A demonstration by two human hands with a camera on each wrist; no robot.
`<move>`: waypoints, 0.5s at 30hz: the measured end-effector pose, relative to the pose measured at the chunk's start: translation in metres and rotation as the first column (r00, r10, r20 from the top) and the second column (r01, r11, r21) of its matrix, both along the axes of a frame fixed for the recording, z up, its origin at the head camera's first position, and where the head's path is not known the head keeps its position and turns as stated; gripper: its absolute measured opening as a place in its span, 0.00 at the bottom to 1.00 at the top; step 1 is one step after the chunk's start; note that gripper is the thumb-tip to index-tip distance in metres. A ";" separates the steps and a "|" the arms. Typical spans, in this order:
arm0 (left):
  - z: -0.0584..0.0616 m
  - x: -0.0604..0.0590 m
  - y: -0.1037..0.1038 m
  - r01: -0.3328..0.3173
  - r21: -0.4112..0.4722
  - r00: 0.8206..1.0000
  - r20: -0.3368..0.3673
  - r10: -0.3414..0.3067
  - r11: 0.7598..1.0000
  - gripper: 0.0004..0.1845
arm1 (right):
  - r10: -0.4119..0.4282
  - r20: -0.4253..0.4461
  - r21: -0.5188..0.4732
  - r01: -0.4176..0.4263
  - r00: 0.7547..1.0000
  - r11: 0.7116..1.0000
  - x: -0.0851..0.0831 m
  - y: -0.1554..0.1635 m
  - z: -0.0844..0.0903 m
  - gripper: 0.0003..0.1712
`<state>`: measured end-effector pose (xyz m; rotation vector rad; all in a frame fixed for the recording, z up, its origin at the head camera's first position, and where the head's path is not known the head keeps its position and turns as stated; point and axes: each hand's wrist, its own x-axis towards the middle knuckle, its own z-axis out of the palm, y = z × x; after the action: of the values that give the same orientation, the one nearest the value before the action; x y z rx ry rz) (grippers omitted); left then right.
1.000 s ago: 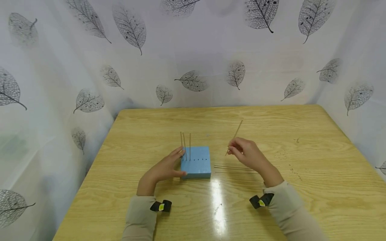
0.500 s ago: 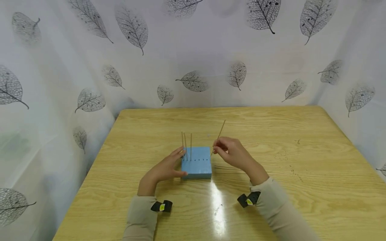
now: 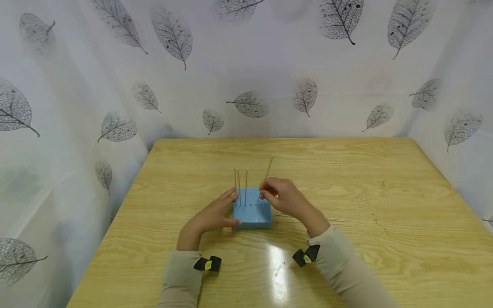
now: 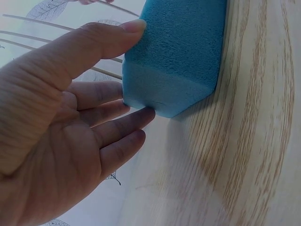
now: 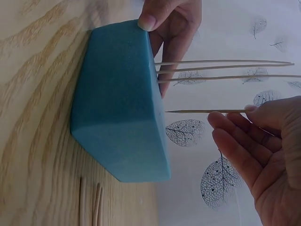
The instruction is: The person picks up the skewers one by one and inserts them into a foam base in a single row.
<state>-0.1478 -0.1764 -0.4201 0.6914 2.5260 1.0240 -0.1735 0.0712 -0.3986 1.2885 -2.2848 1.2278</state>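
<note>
A blue foam block (image 3: 253, 218) with a row of small holes lies on the table, and several thin wooden skewers (image 3: 246, 184) stand upright at its left end. My left hand (image 3: 213, 216) holds the block's left end, thumb at the front edge and fingers at the side and back. Above the right half, my right hand (image 3: 286, 197) pinches a pointed skewer (image 3: 268, 167) that leans to the right. In the right wrist view, the tip of that skewer (image 5: 202, 111) points at the holed face, very close to it; whether it touches cannot be told.
Several loose skewers (image 3: 333, 220) lie right of the block, partly under the right forearm. The wooden table (image 3: 385, 179) reaches back to a white leaf-print curtain (image 3: 269, 64). A black wrist strap (image 3: 208, 264) circles each sleeve.
My right hand has carried the skewer leftward, from over the table right of the block to above its holes. The left hand stays at the block's left end.
</note>
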 end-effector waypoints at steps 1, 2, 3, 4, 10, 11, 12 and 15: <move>0.000 0.000 0.000 0.001 0.002 1.000 -0.003 -0.001 1.000 0.45 | 0.006 0.003 -0.002 -0.006 1.000 1.000 0.000 -0.001 0.000 0.04; 0.000 0.000 0.000 0.003 0.004 1.000 -0.004 -0.003 1.000 0.45 | 0.011 0.006 -0.004 -0.011 1.000 1.000 -0.001 -0.003 -0.001 0.03; -0.001 0.000 -0.001 0.003 0.005 1.000 -0.006 -0.003 1.000 0.45 | 0.015 0.008 -0.004 -0.015 1.000 1.000 -0.001 -0.004 -0.001 0.02; 0.000 0.000 -0.001 0.002 0.008 1.000 -0.004 -0.001 1.000 0.45 | 0.020 0.013 -0.006 -0.020 1.000 1.000 -0.001 -0.005 0.000 0.02; 0.000 0.000 -0.001 -0.006 0.016 1.000 0.011 0.006 1.000 0.45 | 0.031 0.040 0.012 -0.032 0.999 0.999 0.000 -0.012 0.002 0.01; 0.000 0.000 -0.001 -0.006 0.017 1.000 0.012 0.006 1.000 0.45 | 0.030 0.044 0.016 -0.030 0.999 0.999 0.000 -0.013 0.002 0.01; 0.000 0.000 -0.001 -0.006 0.017 1.000 0.014 0.006 1.000 0.45 | 0.029 0.050 0.018 -0.030 0.998 0.999 0.000 -0.013 0.001 0.01; 0.001 0.001 -0.001 -0.005 0.016 1.000 0.016 0.005 1.000 0.45 | 0.018 0.068 0.035 -0.020 0.998 0.999 0.000 -0.015 0.000 0.01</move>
<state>-0.1472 -0.1778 -0.4195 0.6791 2.5098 1.0484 -0.1731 0.0565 -0.3989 1.3027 -2.3573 1.2609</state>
